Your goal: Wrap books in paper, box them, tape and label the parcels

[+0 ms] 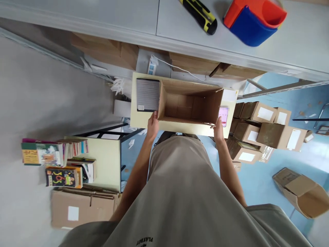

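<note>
An open-topped cardboard box (190, 106), with nothing visible inside, stands on a narrow pale yellow table (174, 127) in front of me. My left hand (153, 126) grips its near left corner, fingers closed on the cardboard. At the near right corner my right hand (218, 129) is closed on the box edge. Left of the box lies a flat grey item with a dark border and a small barcode label (148, 95). To the right, close to my right hand, a phone with a pink lit screen (223, 115) lies below a white paper (229, 95).
A grey shelf (108, 20) crosses above the table, bearing a yellow-black utility knife (202, 17) and a red-blue tape dispenser (254, 22). Stacked books (42, 153) and flattened cartons (84, 206) are at left. Sealed cartons (264, 132) and an open carton (303, 190) stand at right.
</note>
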Available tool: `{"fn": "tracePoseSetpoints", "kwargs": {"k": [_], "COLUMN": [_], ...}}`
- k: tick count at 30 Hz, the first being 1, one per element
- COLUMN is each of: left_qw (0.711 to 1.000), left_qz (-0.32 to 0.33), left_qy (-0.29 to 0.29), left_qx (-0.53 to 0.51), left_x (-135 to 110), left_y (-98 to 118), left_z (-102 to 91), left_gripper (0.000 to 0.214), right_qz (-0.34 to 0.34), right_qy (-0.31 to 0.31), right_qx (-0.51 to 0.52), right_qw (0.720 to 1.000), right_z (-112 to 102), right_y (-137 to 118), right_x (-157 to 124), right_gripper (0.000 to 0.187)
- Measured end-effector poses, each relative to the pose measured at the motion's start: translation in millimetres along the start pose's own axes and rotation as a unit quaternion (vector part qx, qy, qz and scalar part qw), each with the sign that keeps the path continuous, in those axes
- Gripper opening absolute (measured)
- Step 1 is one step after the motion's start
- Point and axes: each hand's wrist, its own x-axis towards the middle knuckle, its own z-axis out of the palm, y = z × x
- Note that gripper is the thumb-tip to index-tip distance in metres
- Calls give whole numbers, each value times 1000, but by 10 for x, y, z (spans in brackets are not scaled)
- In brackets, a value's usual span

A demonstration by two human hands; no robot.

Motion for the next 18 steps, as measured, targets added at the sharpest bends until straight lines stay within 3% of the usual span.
{"fn": "tracePoseSetpoints", "kwargs": {"k": [3, 5, 7, 9, 12, 15, 18], "left_qw": [1000, 1000, 998, 992, 982, 976, 968], "left_qz": [11, 16, 17, 7, -10, -1, 26], "left_qy": [-22, -11, 38, 99, 144, 148, 134], "left_qx": [-3, 10, 43, 82, 121, 160, 212], "left_x": [26, 131, 336, 628, 1126, 1543, 1785], "left_y": [-64, -126, -230, -372, -598, -766, -863], "left_z": [-18, -89, -235, -447, -792, -1026, -1119], "left_gripper": [74, 69, 60, 51, 45, 45, 39], "right_qz": [69, 115, 144, 137, 82, -24, -75], "right_qy": [68, 101, 71, -18, -139, -248, -278], "right_qx": [119, 108, 45, -29, -87, -114, -141], "right_qw": [988, 982, 986, 990, 983, 962, 947], "right_z": [95, 208, 396, 684, 1324, 2154, 3004], "right_y": [101, 173, 221, 221, 106, -118, -384], "right_x": [23, 8, -44, -121, -247, -336, -300], "right_gripper": [78, 76, 72, 70, 62, 54, 63]}}
